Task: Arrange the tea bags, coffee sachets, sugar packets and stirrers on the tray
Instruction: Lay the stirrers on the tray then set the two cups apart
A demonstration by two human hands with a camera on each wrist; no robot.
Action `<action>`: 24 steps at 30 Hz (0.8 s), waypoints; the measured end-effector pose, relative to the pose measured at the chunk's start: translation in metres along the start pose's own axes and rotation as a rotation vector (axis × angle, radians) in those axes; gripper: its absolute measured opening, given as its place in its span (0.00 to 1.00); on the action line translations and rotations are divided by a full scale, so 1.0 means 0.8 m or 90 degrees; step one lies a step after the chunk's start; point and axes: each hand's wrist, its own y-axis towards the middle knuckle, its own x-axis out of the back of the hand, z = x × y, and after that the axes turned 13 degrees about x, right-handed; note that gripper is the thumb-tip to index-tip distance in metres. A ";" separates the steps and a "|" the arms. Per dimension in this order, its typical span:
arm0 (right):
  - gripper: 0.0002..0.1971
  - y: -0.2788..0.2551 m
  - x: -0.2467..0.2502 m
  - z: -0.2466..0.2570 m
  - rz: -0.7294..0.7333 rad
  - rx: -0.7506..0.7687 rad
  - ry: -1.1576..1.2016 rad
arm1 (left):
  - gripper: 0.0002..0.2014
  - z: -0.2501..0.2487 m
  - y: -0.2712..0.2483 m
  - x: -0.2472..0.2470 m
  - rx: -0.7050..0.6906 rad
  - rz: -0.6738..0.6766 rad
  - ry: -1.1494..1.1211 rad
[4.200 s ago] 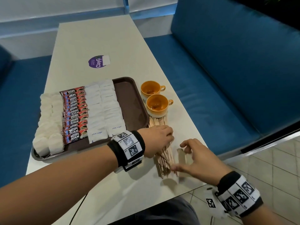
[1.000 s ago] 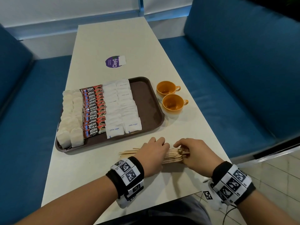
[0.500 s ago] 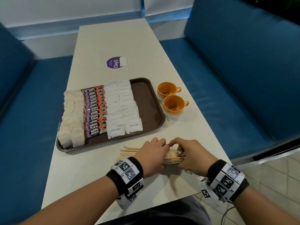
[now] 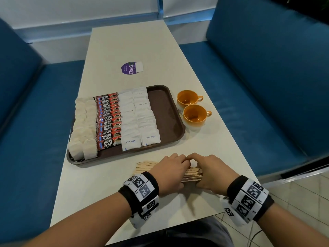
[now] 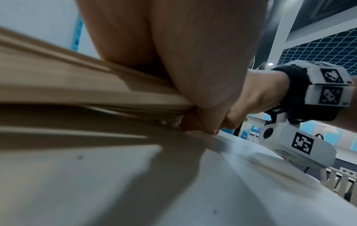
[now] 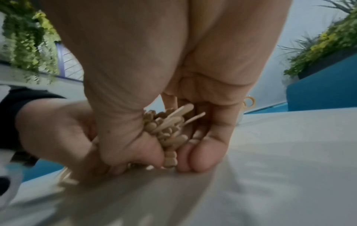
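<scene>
Both hands, left hand (image 4: 170,172) and right hand (image 4: 212,171), curl around the bundled stirrers (image 4: 191,173) lying on the surface (image 4: 99,184) (fingertips touching on top), just near of the tray (image 4: 163,111).

Brown tray (image 4: 165,111), white sugar packets (image 4: 138,120), red-black coffee sachets (image 4: 108,122), orange cups (image 4: 193,114), blue benches (image 4: 267,77)

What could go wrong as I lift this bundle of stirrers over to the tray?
The stirrers are loose and uneven, some ends poking out past the left hand and right hand, so a few may slip and scatter. The bare strip of the tray is narrow, so they may disturb the sugar packets. The cups beside it could get knocked.
</scene>
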 end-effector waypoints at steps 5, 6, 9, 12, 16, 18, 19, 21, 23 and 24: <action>0.32 -0.001 0.010 -0.004 -0.060 0.017 0.111 | 0.20 0.006 0.002 0.010 0.009 0.022 -0.019; 0.31 -0.002 0.013 -0.003 -0.071 0.021 0.118 | 0.20 0.008 0.002 0.013 0.015 0.024 -0.026; 0.31 -0.008 0.028 0.005 -0.143 0.045 0.156 | 0.15 0.019 0.002 0.024 0.028 -0.011 -0.098; 0.31 -0.020 0.055 0.020 -0.269 0.106 0.239 | 0.15 0.033 -0.003 0.042 0.035 -0.078 -0.222; 0.29 -0.029 0.094 0.037 -0.399 0.161 0.349 | 0.13 0.046 -0.018 0.062 0.024 -0.195 -0.459; 0.27 -0.024 0.099 0.038 -0.398 0.173 0.353 | 0.11 0.045 -0.028 0.071 0.021 -0.252 -0.600; 0.28 -0.018 0.096 0.039 -0.373 0.175 0.344 | 0.12 0.043 -0.031 0.073 0.016 -0.261 -0.671; 0.32 0.002 0.075 0.041 -0.279 0.179 0.309 | 0.13 0.041 -0.031 0.074 -0.010 -0.268 -0.790; 0.40 0.026 0.046 0.047 -0.171 0.185 0.306 | 0.10 0.040 -0.030 0.071 -0.044 -0.277 -0.874; 0.43 0.038 0.032 0.052 -0.127 0.189 0.321 | 0.09 0.041 -0.028 0.068 -0.055 -0.279 -0.905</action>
